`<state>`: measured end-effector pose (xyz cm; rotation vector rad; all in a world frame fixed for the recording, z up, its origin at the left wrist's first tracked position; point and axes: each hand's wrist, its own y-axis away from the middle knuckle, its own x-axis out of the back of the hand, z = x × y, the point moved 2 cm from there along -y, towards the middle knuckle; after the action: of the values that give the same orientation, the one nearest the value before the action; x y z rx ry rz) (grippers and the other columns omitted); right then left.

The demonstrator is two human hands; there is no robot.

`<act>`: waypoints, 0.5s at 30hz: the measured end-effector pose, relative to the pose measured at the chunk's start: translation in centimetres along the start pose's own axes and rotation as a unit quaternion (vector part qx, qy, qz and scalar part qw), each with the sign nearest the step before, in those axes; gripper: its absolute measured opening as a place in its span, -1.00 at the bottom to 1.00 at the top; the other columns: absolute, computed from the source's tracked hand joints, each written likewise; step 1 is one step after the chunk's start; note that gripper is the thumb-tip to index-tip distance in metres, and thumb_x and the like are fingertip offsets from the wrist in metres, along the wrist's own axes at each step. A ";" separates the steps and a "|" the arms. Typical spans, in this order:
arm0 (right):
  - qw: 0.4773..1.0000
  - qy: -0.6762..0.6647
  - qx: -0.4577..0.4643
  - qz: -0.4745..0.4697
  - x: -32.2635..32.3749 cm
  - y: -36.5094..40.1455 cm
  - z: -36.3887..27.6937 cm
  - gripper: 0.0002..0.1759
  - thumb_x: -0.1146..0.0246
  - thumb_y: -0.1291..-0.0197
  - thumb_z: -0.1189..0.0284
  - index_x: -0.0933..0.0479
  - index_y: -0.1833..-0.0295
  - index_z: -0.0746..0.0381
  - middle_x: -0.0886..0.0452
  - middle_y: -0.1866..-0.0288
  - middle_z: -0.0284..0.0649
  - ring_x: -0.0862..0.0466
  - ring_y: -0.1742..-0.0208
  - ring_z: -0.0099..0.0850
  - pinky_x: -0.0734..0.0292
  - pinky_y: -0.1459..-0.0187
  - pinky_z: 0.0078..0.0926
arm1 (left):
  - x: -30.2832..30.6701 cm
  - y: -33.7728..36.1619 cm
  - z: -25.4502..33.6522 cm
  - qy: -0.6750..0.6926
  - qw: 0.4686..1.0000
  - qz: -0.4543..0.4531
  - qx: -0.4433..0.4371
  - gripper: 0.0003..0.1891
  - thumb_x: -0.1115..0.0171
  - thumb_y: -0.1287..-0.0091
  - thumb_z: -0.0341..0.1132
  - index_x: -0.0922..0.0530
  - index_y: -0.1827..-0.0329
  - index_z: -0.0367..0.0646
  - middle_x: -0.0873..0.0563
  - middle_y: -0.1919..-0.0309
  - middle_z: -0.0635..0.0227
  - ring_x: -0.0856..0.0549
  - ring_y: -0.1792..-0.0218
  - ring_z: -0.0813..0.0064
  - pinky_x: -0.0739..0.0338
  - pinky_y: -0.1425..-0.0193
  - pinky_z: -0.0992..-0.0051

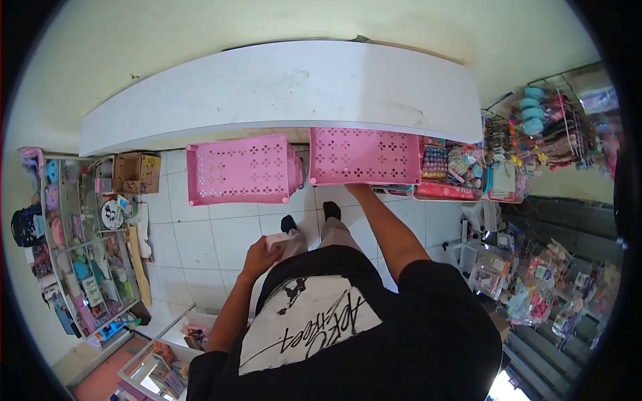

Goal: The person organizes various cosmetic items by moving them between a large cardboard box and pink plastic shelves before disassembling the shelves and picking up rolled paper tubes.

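The pink basket on the right (364,180) is seen just under the near edge of the long white shelf (287,87), and its near side seems to be reached under by the right hand (357,189), which is mostly hidden, so its grip cannot be told. A small pale box (277,240) is held in the left hand (259,257), nearer the body, and care would be needed to keep it safe during any reach. Farther left, another pink basket (237,170) can be seen above the tiled floor (190,234).

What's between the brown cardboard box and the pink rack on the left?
Just bare white tiled floor separates the cardboard box from the left pink rack, as the head view shows.
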<state>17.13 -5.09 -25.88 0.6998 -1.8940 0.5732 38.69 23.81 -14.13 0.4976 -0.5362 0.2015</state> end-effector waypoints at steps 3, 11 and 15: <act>1.000 -0.013 -0.006 -0.001 -0.4 0.0 0.0 -0.54 -0.23 -0.23 0.29 -0.50 -0.24 0.18 -0.48 -0.27 -0.04 -0.47 -0.30 -0.12 -0.44 -0.24 -0.24 | 1.9 2.9 -1.3 -0.023 0.997 0.036 0.066 -0.57 -0.42 -0.11 -0.17 -0.53 0.10 -0.30 -0.73 0.26 -0.04 -0.74 0.21 -0.02 -0.60 0.15 0.24; 0.998 -0.029 -0.052 0.001 -0.6 -0.5 -0.1 -0.53 -0.24 -0.21 0.28 -0.49 -0.22 0.19 -0.51 -0.24 -0.03 -0.49 -0.28 -0.10 -0.44 -0.23 -0.20 | 2.8 5.5 -1.5 0.012 0.992 0.063 0.105 -0.61 -0.45 -0.08 -0.34 -0.52 0.09 -0.29 -0.74 0.22 -0.01 -0.75 0.15 0.03 -0.60 0.10 0.28; 0.996 -0.041 -0.075 0.005 -0.5 -0.6 -0.2 -0.53 -0.25 -0.19 0.28 -0.49 -0.21 0.20 -0.53 -0.22 -0.03 -0.50 -0.27 -0.10 -0.44 -0.22 -0.19 | 3.2 5.0 -0.6 0.017 0.993 0.064 0.096 -0.61 -0.46 -0.08 -0.33 -0.52 0.10 -0.29 -0.74 0.23 0.00 -0.75 0.16 0.05 -0.60 0.09 0.29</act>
<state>17.81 -5.25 -26.19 0.6244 -1.9956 0.4084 40.13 28.62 -10.90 0.6456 -0.5176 0.3858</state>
